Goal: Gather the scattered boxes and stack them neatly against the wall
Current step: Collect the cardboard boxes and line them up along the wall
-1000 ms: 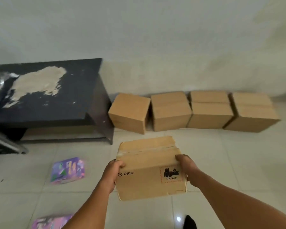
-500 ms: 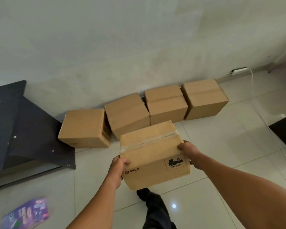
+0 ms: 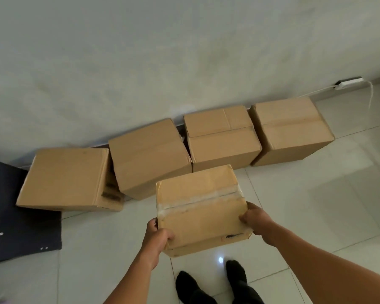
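4 cardboard boxes point(image 3: 223, 148) on white tiled floor point(image 3: 316, 205)

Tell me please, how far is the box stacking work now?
Done: four boxes already sit in a row on the floor along the wall, though the leftmost box lies askew. In hand: the left hand and right hand hold a fifth, taped box above the floor. Left: setting it down, probably on the row; nothing is stacked yet.

Single head-worn wide-angle view, looking steeply down and forward from standing height: the wall point(image 3: 184, 51) fills the upper half, the tiled floor point(image 3: 316, 205) the lower, the wearer's feet point(image 3: 217, 284) at the bottom edge.
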